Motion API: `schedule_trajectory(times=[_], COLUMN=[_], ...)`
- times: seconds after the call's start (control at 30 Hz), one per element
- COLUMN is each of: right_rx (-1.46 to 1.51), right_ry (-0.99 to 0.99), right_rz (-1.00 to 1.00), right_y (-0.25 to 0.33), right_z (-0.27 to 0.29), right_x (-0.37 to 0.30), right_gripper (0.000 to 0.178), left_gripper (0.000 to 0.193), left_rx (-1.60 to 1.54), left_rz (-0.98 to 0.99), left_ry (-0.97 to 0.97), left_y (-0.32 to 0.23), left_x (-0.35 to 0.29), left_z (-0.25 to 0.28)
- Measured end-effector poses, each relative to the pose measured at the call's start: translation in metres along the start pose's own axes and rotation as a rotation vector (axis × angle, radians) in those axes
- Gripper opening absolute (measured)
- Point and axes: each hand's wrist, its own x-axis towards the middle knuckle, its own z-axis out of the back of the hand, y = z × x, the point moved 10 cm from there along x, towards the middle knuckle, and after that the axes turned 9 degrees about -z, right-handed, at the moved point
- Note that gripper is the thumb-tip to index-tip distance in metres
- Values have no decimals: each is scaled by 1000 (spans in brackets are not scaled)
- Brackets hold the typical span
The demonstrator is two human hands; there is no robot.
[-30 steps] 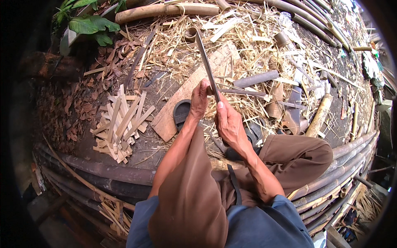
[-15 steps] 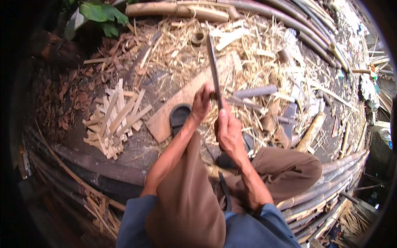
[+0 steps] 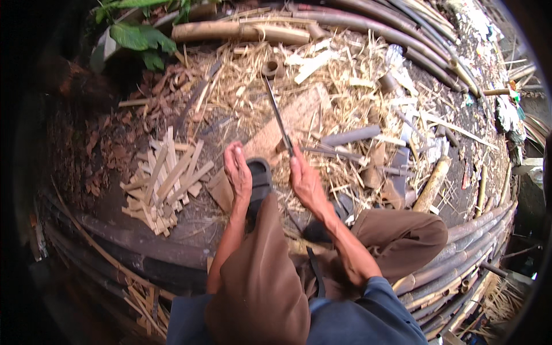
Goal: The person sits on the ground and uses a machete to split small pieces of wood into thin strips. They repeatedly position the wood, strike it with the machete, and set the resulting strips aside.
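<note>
My right hand [image 3: 306, 179] is wrapped round the handle of a long, narrow-bladed knife [image 3: 275, 109], which points away and slightly left over a wooden board [image 3: 307, 109]. Left of the knife, my left hand [image 3: 238, 172] is raised beside the dark sandal [image 3: 260, 175] on my foot, its fingers loosely apart and nothing seen in them. Close against the blade's lower part, a small brown piece [image 3: 280, 146], perhaps bamboo, shows at the board; the blade partly covers it.
A heap of split sticks [image 3: 167, 178] lies to the left. Shavings [image 3: 356, 57] and offcuts such as a grey bamboo length [image 3: 351, 135] litter the ground. Bamboo poles [image 3: 241, 32] line the far side; more poles [image 3: 155, 238] lie near me. A short hollow tube [image 3: 272, 69] sits beyond the board.
My left hand has come away from the knife and the small piece, moving left and nearer to me. The knife has shifted left and tilts further that way, still in my right hand.
</note>
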Motion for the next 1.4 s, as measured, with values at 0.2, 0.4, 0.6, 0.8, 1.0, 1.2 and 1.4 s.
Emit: schedule_trajectory(times=[0.2,0.4,0.6,0.8,1.0,1.2,1.4], right_rx=[131,-1,125,261,199,178,144], right_ry=[43,-32,-6,-97,-31,-33,-48], right_rz=[23,37,-65,39,-173,-47,-174], right_y=[65,-26,-72,9,-85,-14,-105], right_z=[20,-17,-24,16,-22,9,-29], right_x=[-25,20,-25,-42,-17,-34,-7], right_gripper=[54,67,49,41,40,42,43], left_gripper=[28,25,21,23,21,22,23], left_rx=[63,102,126,180,217,257,305], left_rz=[67,74,138,202,207,268,219], left_ry=[39,197,191,249,307,333,398], left_y=[-28,-44,-10,-23,-17,9,-32], left_x=[-14,-8,-25,-38,-56,-73,-47], left_z=[33,-6,23,46,65,87,57])
